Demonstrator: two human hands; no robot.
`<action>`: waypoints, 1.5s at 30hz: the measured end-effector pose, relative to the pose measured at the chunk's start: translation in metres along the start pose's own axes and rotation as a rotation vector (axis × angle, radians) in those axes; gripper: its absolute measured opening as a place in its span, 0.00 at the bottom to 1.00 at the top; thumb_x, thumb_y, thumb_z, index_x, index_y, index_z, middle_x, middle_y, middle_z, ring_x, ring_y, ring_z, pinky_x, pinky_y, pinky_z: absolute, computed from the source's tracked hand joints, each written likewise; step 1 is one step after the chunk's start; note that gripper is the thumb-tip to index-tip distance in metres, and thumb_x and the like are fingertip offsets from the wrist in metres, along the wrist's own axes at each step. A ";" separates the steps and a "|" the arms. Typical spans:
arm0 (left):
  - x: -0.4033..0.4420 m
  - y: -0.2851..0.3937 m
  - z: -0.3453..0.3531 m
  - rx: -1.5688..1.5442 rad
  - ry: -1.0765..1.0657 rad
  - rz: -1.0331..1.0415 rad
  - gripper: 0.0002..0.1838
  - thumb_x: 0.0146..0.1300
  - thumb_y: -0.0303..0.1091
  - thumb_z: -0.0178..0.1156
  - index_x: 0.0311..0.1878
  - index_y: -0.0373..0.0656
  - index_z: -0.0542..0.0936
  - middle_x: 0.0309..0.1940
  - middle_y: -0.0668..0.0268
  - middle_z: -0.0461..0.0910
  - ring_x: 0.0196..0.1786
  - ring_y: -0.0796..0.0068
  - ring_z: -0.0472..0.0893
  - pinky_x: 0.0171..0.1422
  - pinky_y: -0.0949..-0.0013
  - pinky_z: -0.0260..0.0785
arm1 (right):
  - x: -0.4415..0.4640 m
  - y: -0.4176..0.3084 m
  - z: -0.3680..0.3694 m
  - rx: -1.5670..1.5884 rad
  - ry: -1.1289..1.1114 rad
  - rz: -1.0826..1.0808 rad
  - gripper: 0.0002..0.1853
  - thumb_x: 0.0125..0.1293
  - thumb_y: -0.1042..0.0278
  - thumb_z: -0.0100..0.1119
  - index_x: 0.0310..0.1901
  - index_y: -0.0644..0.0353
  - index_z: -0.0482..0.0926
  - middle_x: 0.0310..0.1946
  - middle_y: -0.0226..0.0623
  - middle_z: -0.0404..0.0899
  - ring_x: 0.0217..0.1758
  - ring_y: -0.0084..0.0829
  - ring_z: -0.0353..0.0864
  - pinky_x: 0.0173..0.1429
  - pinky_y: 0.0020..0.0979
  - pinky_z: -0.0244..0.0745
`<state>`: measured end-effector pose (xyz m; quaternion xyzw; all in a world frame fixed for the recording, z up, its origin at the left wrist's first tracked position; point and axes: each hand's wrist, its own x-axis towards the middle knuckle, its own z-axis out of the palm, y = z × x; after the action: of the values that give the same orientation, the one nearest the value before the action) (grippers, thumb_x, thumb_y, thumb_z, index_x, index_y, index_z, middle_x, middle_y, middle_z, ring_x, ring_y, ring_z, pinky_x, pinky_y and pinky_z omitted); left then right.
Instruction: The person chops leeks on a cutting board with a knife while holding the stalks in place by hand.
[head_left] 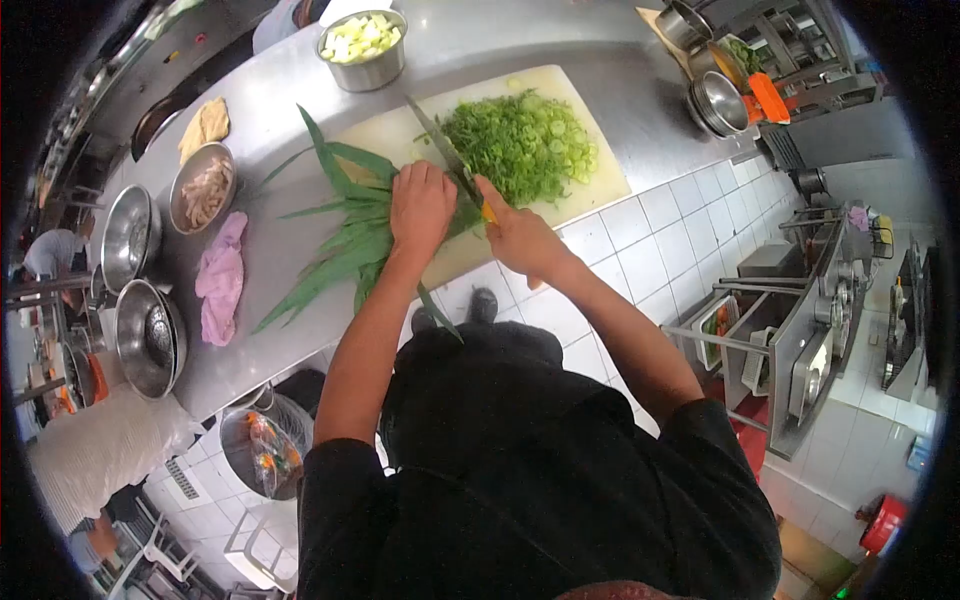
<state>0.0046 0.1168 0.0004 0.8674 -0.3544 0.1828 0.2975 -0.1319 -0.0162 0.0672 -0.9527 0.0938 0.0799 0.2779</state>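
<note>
My right hand [515, 230] is closed around the yellow handle of a knife [440, 138], its blade slanting up and left across the cutting board [602, 140]. Beside the blade, my left hand [420, 205] presses down with bent fingers on a bunch of long green leaves [350, 245], which look like leek or scallion tops. The leaves fan out leftward past the board onto the metal table. To the right of the knife lies a heap of chopped greens [520, 145], with pale green slices at its right side. My left fingertips are partly hidden among the leaves.
On the metal table [270, 255] stand a pot of pale green cubes [362, 50], a bowl of meat strips [203, 188], metal pans [150, 335] and a pink cloth [222, 280]. A waste bin [265, 450] is below. Stacked bowls [718, 103] sit at the right end.
</note>
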 end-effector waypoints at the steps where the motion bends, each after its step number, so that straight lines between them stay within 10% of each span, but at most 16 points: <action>1: 0.002 -0.001 0.000 0.005 -0.004 -0.006 0.05 0.62 0.30 0.62 0.37 0.38 0.81 0.39 0.58 0.79 0.48 0.53 0.78 0.53 0.52 0.71 | 0.007 -0.006 -0.012 0.009 0.003 -0.040 0.39 0.73 0.69 0.47 0.83 0.50 0.45 0.25 0.57 0.82 0.27 0.57 0.83 0.40 0.54 0.81; 6: -0.002 -0.001 -0.003 0.007 -0.029 -0.009 0.05 0.62 0.31 0.62 0.37 0.39 0.80 0.38 0.57 0.78 0.47 0.53 0.78 0.54 0.52 0.70 | -0.036 -0.082 -0.105 0.098 -0.367 0.295 0.39 0.72 0.70 0.46 0.83 0.53 0.47 0.26 0.53 0.84 0.24 0.47 0.85 0.37 0.46 0.82; 13: -0.002 0.001 -0.002 0.020 -0.014 -0.009 0.06 0.63 0.31 0.62 0.36 0.39 0.81 0.38 0.58 0.78 0.48 0.55 0.77 0.55 0.53 0.70 | -0.042 -0.014 0.019 -0.068 -0.048 0.104 0.41 0.71 0.72 0.50 0.82 0.53 0.45 0.24 0.62 0.81 0.27 0.62 0.83 0.38 0.59 0.79; 20: -0.001 0.000 -0.006 -0.010 -0.031 0.009 0.04 0.63 0.29 0.62 0.36 0.39 0.80 0.38 0.57 0.77 0.46 0.53 0.77 0.52 0.53 0.70 | 0.007 -0.036 -0.045 0.101 -0.130 0.068 0.42 0.67 0.72 0.50 0.82 0.61 0.48 0.30 0.62 0.84 0.34 0.58 0.87 0.44 0.56 0.81; 23: -0.002 0.001 -0.005 -0.020 -0.015 -0.014 0.04 0.62 0.29 0.62 0.36 0.39 0.79 0.38 0.57 0.77 0.46 0.52 0.77 0.53 0.52 0.70 | -0.022 -0.066 -0.085 0.094 -0.277 0.235 0.39 0.71 0.71 0.46 0.83 0.49 0.48 0.24 0.53 0.83 0.24 0.47 0.84 0.37 0.48 0.83; 36: -0.006 0.004 -0.003 -0.032 -0.023 -0.019 0.06 0.63 0.30 0.62 0.37 0.37 0.80 0.39 0.55 0.78 0.48 0.52 0.77 0.56 0.52 0.71 | 0.006 0.006 0.020 -0.002 0.050 -0.026 0.41 0.70 0.71 0.48 0.83 0.52 0.44 0.27 0.58 0.83 0.26 0.59 0.83 0.39 0.55 0.81; 45: -0.002 0.001 -0.007 -0.043 -0.056 -0.035 0.06 0.65 0.29 0.60 0.38 0.36 0.79 0.41 0.53 0.77 0.50 0.49 0.76 0.58 0.50 0.69 | -0.047 -0.060 -0.080 0.022 -0.263 0.167 0.40 0.71 0.71 0.45 0.83 0.52 0.46 0.32 0.61 0.84 0.26 0.53 0.84 0.38 0.51 0.81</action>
<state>0.0019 0.1218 0.0052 0.8717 -0.3511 0.1455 0.3095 -0.1561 -0.0035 0.1742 -0.9198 0.1363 0.2258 0.2905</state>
